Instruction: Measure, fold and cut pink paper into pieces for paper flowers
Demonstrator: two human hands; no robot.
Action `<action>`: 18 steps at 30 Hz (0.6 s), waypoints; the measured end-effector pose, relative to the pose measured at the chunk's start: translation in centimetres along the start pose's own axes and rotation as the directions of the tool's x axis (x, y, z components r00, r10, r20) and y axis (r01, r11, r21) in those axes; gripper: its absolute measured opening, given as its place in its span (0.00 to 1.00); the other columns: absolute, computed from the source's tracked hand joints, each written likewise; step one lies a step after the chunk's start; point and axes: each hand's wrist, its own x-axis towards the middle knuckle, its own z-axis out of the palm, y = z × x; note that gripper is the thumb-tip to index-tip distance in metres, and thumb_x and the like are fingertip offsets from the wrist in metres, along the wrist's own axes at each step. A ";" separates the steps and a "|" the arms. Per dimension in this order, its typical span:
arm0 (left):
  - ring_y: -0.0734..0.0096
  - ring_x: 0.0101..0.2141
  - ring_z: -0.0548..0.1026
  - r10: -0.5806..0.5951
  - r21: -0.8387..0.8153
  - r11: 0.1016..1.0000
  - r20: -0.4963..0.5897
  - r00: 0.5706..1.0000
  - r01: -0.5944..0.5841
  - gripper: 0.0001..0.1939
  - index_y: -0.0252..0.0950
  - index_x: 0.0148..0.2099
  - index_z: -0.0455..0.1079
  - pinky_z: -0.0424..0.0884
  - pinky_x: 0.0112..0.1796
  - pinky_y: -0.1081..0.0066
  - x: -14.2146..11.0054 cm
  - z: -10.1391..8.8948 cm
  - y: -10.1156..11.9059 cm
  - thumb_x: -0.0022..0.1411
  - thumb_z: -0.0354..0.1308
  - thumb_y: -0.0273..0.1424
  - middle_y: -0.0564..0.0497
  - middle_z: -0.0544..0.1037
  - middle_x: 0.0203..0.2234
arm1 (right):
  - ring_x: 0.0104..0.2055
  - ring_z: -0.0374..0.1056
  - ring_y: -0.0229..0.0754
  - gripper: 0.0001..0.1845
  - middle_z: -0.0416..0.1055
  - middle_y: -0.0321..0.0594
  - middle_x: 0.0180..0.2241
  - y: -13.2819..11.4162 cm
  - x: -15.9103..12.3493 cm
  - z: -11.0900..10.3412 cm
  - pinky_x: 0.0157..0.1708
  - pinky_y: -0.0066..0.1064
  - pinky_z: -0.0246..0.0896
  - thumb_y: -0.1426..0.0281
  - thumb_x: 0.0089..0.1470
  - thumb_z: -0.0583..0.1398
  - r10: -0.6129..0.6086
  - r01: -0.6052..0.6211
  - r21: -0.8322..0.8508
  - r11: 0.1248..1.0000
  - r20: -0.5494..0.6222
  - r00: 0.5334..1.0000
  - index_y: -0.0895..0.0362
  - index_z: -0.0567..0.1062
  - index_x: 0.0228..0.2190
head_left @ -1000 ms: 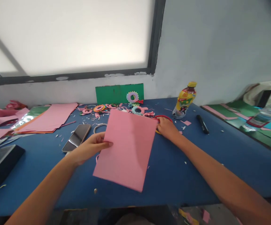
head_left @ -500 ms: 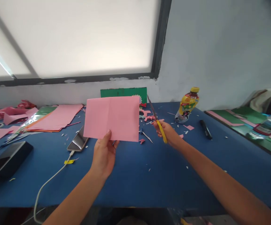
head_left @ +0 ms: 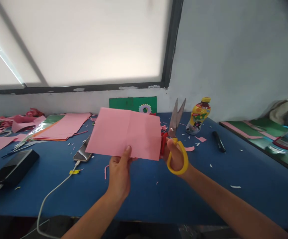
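Note:
A sheet of pink paper (head_left: 126, 132) with a faint crease down its middle is held up over the blue table. My left hand (head_left: 121, 174) pinches its lower edge, thumb in front and fingers behind. Just right of the sheet, my right hand (head_left: 175, 156) grips scissors (head_left: 176, 119) by handles that show yellow and red. Their blades point upward and stand apart in a narrow V, with no paper between them. Part of the right fingers is hidden behind the handles.
A phone (head_left: 82, 154) on a white cable and a dark box-shaped device (head_left: 12, 167) lie left. Pink sheets (head_left: 64, 126) are stacked behind them. To the right are a yellow-capped bottle (head_left: 199, 116) and a black marker (head_left: 218, 141). A green board (head_left: 124, 103) leans at the wall; paper scraps are scattered.
The pink paper has moved slightly right and down and tilted. My right hand has turned the scissors, and their blades have opened. A thin pink strip now shows on the table near my left hand.

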 end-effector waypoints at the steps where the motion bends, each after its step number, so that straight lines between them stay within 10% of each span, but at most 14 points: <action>1: 0.69 0.37 0.74 -0.023 0.014 1.000 0.016 1.000 0.023 0.10 0.36 0.37 0.72 0.69 0.34 0.74 0.2 -0.3 0.0 0.51 0.63 0.31 0.50 0.76 0.34 | 0.20 0.52 0.35 0.25 0.58 0.33 0.22 0.1 0.2 -0.3 0.19 0.29 0.49 0.45 0.40 0.58 0.002 -0.002 -0.001 1.000 -0.011 1.000 0.53 0.66 0.29; 7: 0.62 0.40 0.74 -0.206 0.071 0.978 0.156 0.966 0.197 0.18 0.32 0.44 0.71 0.70 0.37 0.71 2.9 -0.8 1.5 0.50 0.61 0.33 0.46 0.76 0.39 | 0.18 0.55 0.31 0.15 0.59 0.29 0.18 1.5 0.6 -1.4 0.18 0.26 0.49 0.59 0.42 0.62 -0.010 0.006 -0.108 0.994 -0.040 0.999 0.57 0.65 0.24; 18: 0.65 0.35 0.75 0.026 0.222 0.973 0.183 0.983 -0.067 0.15 0.32 0.38 0.72 0.71 0.33 0.72 5.6 -0.2 2.3 0.48 0.65 0.33 0.45 0.77 0.34 | 0.23 0.58 0.34 0.17 0.61 0.32 0.21 -0.3 -0.8 -1.0 0.25 0.28 0.56 0.56 0.45 0.61 -0.046 0.070 -0.345 0.936 0.077 0.996 0.56 0.65 0.25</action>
